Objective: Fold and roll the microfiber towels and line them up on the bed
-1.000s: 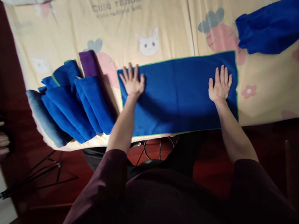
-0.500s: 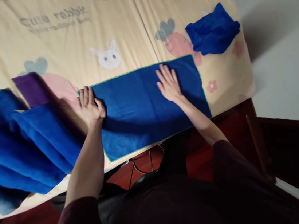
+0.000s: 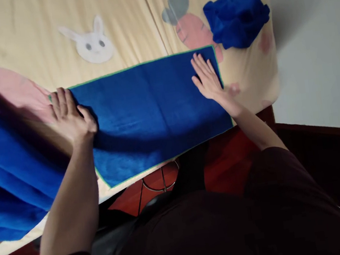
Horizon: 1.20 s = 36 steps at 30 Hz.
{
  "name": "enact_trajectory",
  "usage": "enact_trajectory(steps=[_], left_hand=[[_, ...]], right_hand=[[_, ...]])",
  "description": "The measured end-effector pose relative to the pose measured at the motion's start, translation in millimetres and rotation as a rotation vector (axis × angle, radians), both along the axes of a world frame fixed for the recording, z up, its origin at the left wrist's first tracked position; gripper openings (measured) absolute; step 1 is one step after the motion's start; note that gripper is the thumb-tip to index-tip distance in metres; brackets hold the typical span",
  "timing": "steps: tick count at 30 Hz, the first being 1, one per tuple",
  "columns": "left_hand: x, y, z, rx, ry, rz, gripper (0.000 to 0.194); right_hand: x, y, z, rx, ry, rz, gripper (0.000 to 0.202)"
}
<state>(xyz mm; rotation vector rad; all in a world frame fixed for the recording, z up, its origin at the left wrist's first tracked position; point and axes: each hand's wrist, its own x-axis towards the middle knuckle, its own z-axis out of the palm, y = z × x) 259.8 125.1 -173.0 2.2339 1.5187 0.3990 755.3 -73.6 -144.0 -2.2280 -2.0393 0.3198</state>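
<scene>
L hand flat, fingers nearly tog., thumb out, on L end of green-edged blue towel; R hand flat, fingers slightly spread, nr R edge. Towel laid out on rabbit-print sheet, crumpled blue cloth nr far R corner.

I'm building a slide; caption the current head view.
Left hand and right hand rest on a flat, green-edged blue cloth.

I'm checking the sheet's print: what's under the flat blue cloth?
Cream printed sheet shows past the far edge of the flat blue cloth; any print beneath is covered.
</scene>
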Motion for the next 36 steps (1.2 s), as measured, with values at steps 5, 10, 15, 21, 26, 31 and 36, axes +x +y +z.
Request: enact_trajectory(steps=[5, 10, 15, 21, 26, 31, 36], left_hand=[[-2.6, 1.3, 0.4, -0.003, 0.068, -0.033, 0.08], [-7.3, 0.7, -6.3, 0.041, 0.101, -0.062, 0.077], [-3.1, 2.9, -6.6, 0.062, 0.129, -0.027, 0.072], [5.2, -51.6, 25.3, 0.035, 0.086, -0.03, 0.066], [-44.9, -208.9, 17.0, 0.036, 0.084, -0.169, 0.065], [-125.9, -318.5, -0.5, 0.012, 0.133, -0.084, 0.069], [-149.9, -316.4, 2.3, -0.015, 0.142, -0.141, 0.075]], right_hand=[[18.0, -38.6, 3.5, -0.057, 0.027, -0.151, 0.063], [-18.4, -104.5, 13.9, -0.076, -0.056, -0.178, 0.067], [-56.9, -211.2, -3.3, -0.051, -0.005, -0.232, 0.067], [-49.8, -268.3, -10.8, 0.072, -0.011, -0.455, 0.068], [-98.0, -311.7, -27.2, 0.223, 0.106, -0.778, 0.07], [-210.2, -335.4, -42.3, 0.331, 0.417, -1.082, 0.072], [-333.8, -327.4, -32.4, 0.31, 0.642, -1.099, 0.05]])
